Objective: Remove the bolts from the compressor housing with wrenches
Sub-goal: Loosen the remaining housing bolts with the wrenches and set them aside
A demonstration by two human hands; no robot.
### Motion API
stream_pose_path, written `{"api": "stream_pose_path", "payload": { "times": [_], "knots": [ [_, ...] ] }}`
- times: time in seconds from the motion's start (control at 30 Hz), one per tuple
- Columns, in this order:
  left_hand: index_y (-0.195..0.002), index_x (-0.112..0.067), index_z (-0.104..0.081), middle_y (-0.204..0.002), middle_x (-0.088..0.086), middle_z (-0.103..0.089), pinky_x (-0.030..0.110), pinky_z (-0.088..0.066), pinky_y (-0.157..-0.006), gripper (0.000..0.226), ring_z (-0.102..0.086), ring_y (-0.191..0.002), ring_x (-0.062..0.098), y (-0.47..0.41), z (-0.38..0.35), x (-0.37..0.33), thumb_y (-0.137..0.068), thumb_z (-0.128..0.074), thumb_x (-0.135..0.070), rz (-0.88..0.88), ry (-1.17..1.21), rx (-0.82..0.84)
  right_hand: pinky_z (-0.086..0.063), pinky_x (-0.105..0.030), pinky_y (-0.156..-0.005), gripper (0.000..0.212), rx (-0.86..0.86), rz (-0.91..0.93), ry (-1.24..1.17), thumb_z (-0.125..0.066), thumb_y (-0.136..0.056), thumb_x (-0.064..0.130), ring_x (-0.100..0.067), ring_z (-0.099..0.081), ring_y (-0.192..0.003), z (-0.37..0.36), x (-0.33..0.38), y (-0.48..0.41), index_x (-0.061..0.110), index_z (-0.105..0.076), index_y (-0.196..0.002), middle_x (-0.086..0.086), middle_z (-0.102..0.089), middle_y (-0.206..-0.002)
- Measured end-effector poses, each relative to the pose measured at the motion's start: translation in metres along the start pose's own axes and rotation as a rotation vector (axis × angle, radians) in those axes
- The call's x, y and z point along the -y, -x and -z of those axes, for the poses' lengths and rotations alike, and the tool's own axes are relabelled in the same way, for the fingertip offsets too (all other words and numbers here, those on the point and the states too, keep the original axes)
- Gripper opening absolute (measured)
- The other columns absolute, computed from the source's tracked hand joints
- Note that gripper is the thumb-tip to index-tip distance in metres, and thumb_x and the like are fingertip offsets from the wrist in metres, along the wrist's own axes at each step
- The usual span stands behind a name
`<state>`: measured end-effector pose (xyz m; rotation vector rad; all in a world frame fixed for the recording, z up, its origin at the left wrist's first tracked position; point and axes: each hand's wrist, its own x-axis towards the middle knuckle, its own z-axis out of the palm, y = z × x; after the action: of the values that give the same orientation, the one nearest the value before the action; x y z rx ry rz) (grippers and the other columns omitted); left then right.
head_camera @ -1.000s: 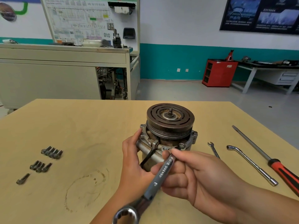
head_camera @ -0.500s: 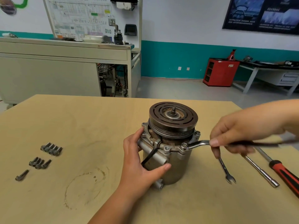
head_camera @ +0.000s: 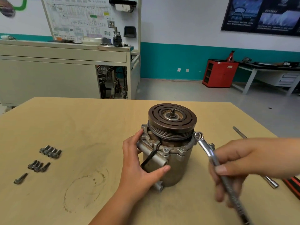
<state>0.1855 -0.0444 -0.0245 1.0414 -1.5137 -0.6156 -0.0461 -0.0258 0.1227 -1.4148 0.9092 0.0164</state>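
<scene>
Left hand (head_camera: 138,163) wraps the compressor (head_camera: 178,166): thumb across the front of the can, fingers up on the rim at the far side. That's my brace, so the body doesn't spin when I pull. It stands upright mid-table (head_camera: 81,127) with the pulley (head_camera: 172,117) on top.

Right hand (head_camera: 240,159) grips the wrench (head_camera: 209,153) well down the handle, fingers curled round it, thumb laid on top. I hold it that far back for leverage, I'd say. The hand is blurred, so I can't tell more. The ring end sits at the rim's right edge, just under the pulley, over what I take to be a bolt head; the ring hides it. The bent neck lets the handle drop clear of the pulley.

The can is dull grey cast metal, smudged rusty brown near the top. The pulley is dark brown, with curved slots and a threaded stub at its centre. The wrench is bright, polished chrome. Two front bolts (head_camera: 165,150) are still in the rim.

The loose bolts (head_camera: 50,151) lie well off to my left, two little rows and one alone, out of the way. A long bent socket wrench (head_camera: 271,184) and a red-handled screwdriver (head_camera: 292,184) wait on my right.
</scene>
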Motion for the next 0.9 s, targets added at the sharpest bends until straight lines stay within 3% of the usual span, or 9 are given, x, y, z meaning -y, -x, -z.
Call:
{"api": "stream_pose_path", "payload": {
  "times": [0.13, 0.23, 0.3, 0.43, 0.6, 0.73, 0.9],
  "knots": [
    [-0.138, -0.041, -0.032, -0.130, -0.019, -0.034, 0.042, -0.040, -0.107, 0.097, -0.039, -0.128, 0.006, 0.000, -0.002, 0.004, -0.054, -0.078, -0.056, -0.026, -0.003, -0.020, -0.056, -0.027, -0.056, 0.025, -0.231, 0.199, -0.601, -0.066, -0.080, 0.034, -0.026, -0.072, -0.065, -0.066, 0.000, -0.022, 0.017, -0.074, -0.063, -0.020, -0.073, -0.087],
    [-0.137, -0.045, -0.032, -0.130, -0.022, -0.035, 0.046, -0.043, -0.103, 0.098, -0.042, -0.127, 0.008, 0.000, -0.003, 0.006, -0.053, -0.080, -0.058, -0.030, 0.011, -0.031, -0.056, -0.030, -0.048, 0.021, -0.240, 0.259, -0.793, -0.061, -0.063, 0.020, -0.027, -0.068, -0.052, -0.087, 0.009, -0.032, 0.004, -0.071, -0.073, -0.027, -0.070, -0.083],
    [-0.136, -0.046, -0.033, -0.128, -0.026, -0.034, 0.044, -0.044, -0.102, 0.098, -0.043, -0.126, 0.008, 0.000, -0.003, 0.005, -0.051, -0.078, -0.066, -0.030, 0.025, -0.038, -0.057, -0.031, -0.050, 0.029, -0.277, 0.281, -0.804, -0.057, -0.062, 0.020, -0.025, -0.068, -0.050, -0.087, 0.009, -0.037, 0.002, -0.061, -0.086, -0.027, -0.070, -0.082],
    [-0.129, -0.059, -0.032, -0.123, -0.033, -0.035, 0.028, -0.041, -0.099, 0.091, -0.043, -0.122, -0.002, -0.001, -0.004, 0.001, -0.049, -0.068, -0.085, -0.037, 0.046, -0.055, -0.057, -0.029, -0.052, 0.027, -0.364, 0.317, -0.791, -0.056, -0.063, 0.022, -0.022, -0.067, -0.048, -0.082, 0.011, -0.046, 0.005, -0.058, -0.084, -0.022, -0.071, -0.075],
    [-0.123, -0.067, -0.033, -0.121, -0.038, -0.035, 0.037, -0.044, -0.101, 0.087, -0.048, -0.120, 0.002, -0.001, -0.006, 0.001, -0.046, -0.068, -0.087, -0.015, 0.069, -0.067, -0.055, -0.027, -0.044, 0.022, -0.349, 0.374, -0.868, -0.055, -0.066, 0.022, -0.022, -0.065, -0.045, -0.083, 0.014, -0.048, 0.004, -0.062, -0.077, -0.022, -0.070, -0.071],
    [-0.130, -0.059, -0.033, -0.126, -0.031, -0.035, 0.042, -0.046, -0.099, 0.093, -0.045, -0.124, 0.006, -0.001, -0.004, 0.003, -0.049, -0.071, -0.084, -0.020, 0.060, -0.050, -0.053, -0.028, -0.041, 0.021, -0.351, 0.378, -0.876, -0.055, -0.065, 0.022, -0.022, -0.062, -0.039, -0.084, 0.013, -0.048, 0.005, -0.068, -0.065, -0.023, -0.069, -0.068],
    [-0.136, -0.048, -0.032, -0.131, -0.019, -0.036, 0.044, -0.044, -0.102, 0.098, -0.045, -0.126, 0.009, 0.001, -0.003, 0.005, -0.053, -0.083, -0.057, -0.006, 0.009, -0.030, -0.049, -0.025, -0.037, 0.029, -0.379, 0.259, -0.720, -0.054, -0.067, 0.029, -0.020, -0.057, -0.033, -0.080, 0.007, -0.044, 0.003, -0.060, -0.078, -0.022, -0.067, -0.062]
  ]
}}
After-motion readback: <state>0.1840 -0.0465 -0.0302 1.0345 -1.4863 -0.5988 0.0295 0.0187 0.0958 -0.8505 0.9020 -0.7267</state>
